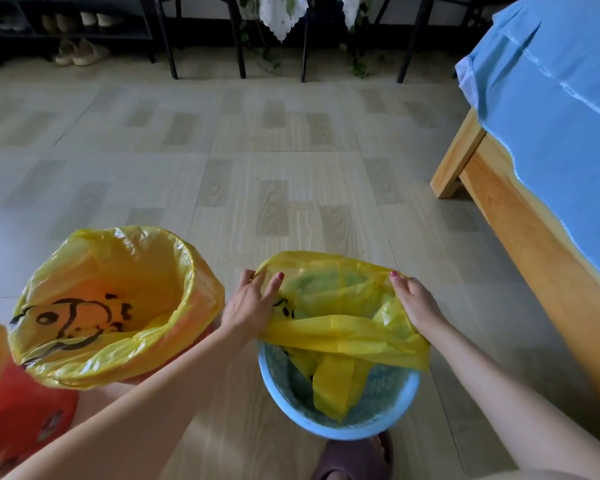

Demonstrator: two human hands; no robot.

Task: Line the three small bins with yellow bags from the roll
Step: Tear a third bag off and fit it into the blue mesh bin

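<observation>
I am lining blue bin. Left hand and right hand are both pinching yellow bag, sitting half inside bin. Next I am guessing: pulling bag edge down over near rim.

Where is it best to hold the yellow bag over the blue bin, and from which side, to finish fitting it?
Probably grip the bag by its near hem, the folded band lying across the blue bin, coming from the person's side. The far edge looks already stretched by the left hand and right hand, while the near rim is still bare, so that hem should be pulled down over it.
</observation>
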